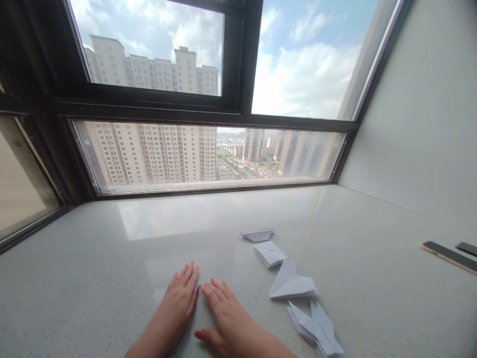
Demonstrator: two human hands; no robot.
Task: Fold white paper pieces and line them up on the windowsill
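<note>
My left hand [179,301] lies flat, palm down, on the pale speckled sill [93,278], fingers stretched out. Beside it my right hand [225,313] also rests flat, its thumb held apart from the fingers. Neither holds anything that I can see. To the right of my right hand, folded white papers form a slanting row: a boat-like paper [258,233] farthest away, then a squarish folded paper [270,253], a paper with one tall point [292,282], and a pointed, layered paper [316,328] closest to me.
At the right edge lies a dark phone-like slab [450,256] with a gold rim, and another dark object [467,248] partly cut off. A dark-framed window [208,156] borders the far side of the sill. A white wall [417,139] rises on the right.
</note>
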